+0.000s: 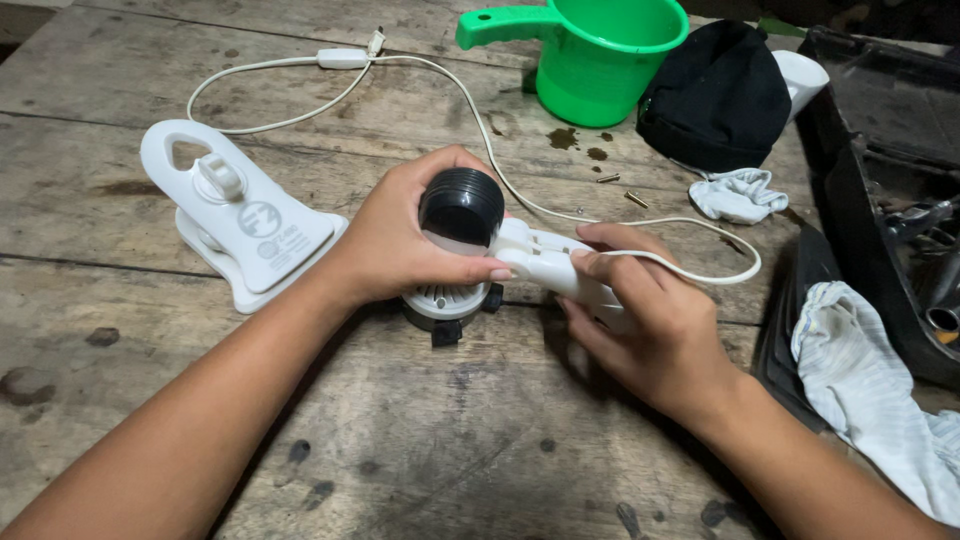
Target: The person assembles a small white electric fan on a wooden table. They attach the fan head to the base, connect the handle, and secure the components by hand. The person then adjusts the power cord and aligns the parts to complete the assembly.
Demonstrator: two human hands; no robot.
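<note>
Both forearms reach inward, left hand (400,240) and right hand (640,320) curled closed.

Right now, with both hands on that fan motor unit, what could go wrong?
1. Small brass screws lie loose on the wooden table by dark wet spots; they could roll off or get lost.
2. The white cord loops behind the right hand; a tug might snag it.
3. Left hand cups the black motor cap; its grip could slip.

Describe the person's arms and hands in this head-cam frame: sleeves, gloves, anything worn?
Both forearms are bare up to the frame edge, with no sleeves in view. The left hand and right hand wear no gloves. No rings, watch, bracelets or bands show on fingers or wrists. Fingernails are short and unpainted. No markings or cables are attached to either arm.
</note>
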